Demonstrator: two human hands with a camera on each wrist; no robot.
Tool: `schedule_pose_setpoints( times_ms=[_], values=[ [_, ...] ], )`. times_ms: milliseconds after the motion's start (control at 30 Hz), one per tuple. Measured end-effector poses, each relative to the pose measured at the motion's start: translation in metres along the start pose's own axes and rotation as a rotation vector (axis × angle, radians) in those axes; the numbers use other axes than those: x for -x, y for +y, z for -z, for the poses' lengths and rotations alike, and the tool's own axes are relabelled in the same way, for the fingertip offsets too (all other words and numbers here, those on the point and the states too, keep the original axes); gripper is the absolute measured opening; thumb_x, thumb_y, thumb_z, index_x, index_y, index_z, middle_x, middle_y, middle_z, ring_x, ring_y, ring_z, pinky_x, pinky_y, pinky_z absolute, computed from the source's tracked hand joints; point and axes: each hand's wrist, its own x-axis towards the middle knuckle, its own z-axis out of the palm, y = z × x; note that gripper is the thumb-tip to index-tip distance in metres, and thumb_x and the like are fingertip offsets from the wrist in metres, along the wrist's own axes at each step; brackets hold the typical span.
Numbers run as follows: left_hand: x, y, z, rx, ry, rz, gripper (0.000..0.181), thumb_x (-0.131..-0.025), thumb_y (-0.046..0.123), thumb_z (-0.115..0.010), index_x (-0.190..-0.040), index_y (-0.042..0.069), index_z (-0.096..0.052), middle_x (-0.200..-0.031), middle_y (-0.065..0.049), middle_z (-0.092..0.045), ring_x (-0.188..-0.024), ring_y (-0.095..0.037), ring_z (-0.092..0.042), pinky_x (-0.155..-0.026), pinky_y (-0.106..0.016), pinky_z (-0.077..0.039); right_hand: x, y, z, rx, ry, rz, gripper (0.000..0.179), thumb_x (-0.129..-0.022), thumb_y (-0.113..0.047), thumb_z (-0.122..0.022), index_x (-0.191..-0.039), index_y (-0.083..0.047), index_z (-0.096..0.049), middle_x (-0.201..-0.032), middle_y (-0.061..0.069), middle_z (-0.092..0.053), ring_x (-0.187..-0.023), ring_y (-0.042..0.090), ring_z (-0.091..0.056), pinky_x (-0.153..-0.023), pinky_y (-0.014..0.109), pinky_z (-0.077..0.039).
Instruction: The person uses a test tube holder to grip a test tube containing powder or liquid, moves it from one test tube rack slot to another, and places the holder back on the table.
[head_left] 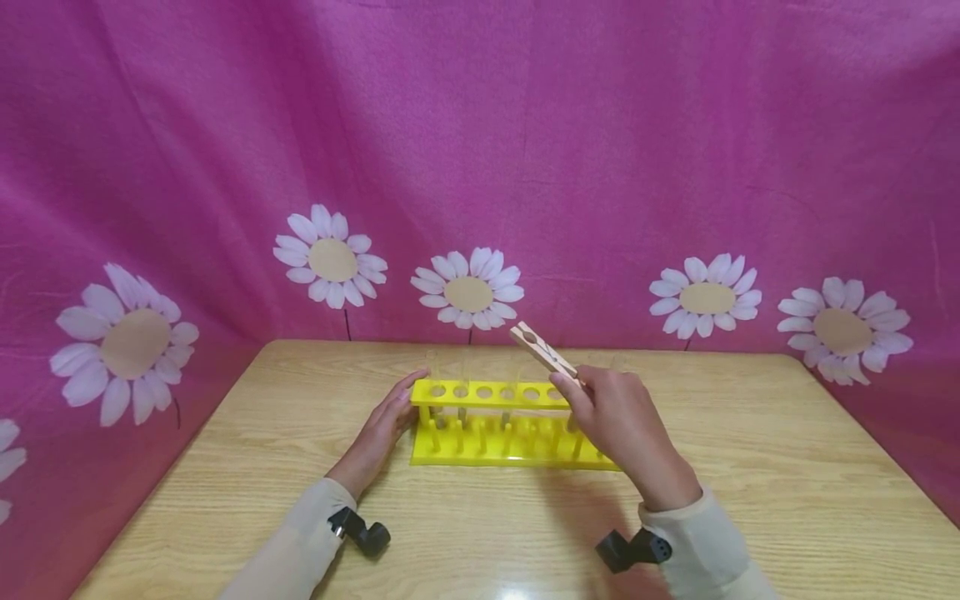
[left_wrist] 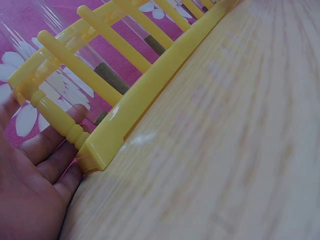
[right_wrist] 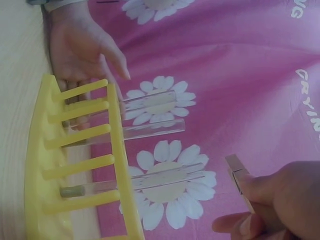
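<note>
A yellow test tube rack (head_left: 517, 458) stands on the table. Several clear test tubes (right_wrist: 155, 129) are upright in it, with dark greyish-brown matter at their bottoms, as the left wrist view shows. My left hand (head_left: 382, 429) rests against the rack's left end, its extended fingers reaching behind the end post (left_wrist: 57, 117) and its thumb standing free. Above the rack's right part, my right hand (head_left: 633, 425) grips a wooden test tube holder (head_left: 543, 348) between thumb and fingers. The holder's round-notched end points up and to the left, with no tube in it. My right hand hides the rack's right end.
The rack has a front row of yellow drying pegs (head_left: 483, 437). Beneath everything is a wood-grain table (head_left: 465, 525). A pink cloth (head_left: 585, 167) with white flowers hangs behind its far edge and at both sides. Each sleeve carries a black wrist camera (head_left: 633, 550).
</note>
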Motion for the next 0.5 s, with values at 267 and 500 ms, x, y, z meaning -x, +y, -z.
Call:
schedule_pose_setpoints(
  times_ms=[267,500],
  values=[
    [0.0,0.0,0.0,0.002,-0.007,-0.008,0.054,-0.1,0.053,-0.034,-0.15,0.03,-0.033,-0.157,0.005,-0.024,-0.143,-0.02,-0.024,-0.117,-0.05,-0.018,0.0,0.002,0.005,0.012,0.034,0.016,0.032,-0.094,-0.037,-0.061,-0.083,-0.008,-0.066,-0.052,-0.002,-0.048,-0.043,0.013,-0.038,-0.038,0.026,-0.031],
    [-0.001,-0.001,0.0,-0.006,0.002,0.005,0.052,-0.101,0.052,-0.033,-0.149,0.032,-0.034,-0.157,0.005,-0.023,-0.143,-0.021,-0.024,-0.117,-0.05,-0.018,-0.001,0.008,0.014,-0.003,0.039,-0.035,0.033,-0.095,-0.038,-0.06,-0.083,-0.007,-0.064,-0.053,0.001,-0.043,-0.043,0.015,-0.04,-0.036,0.024,-0.031]
  ],
)
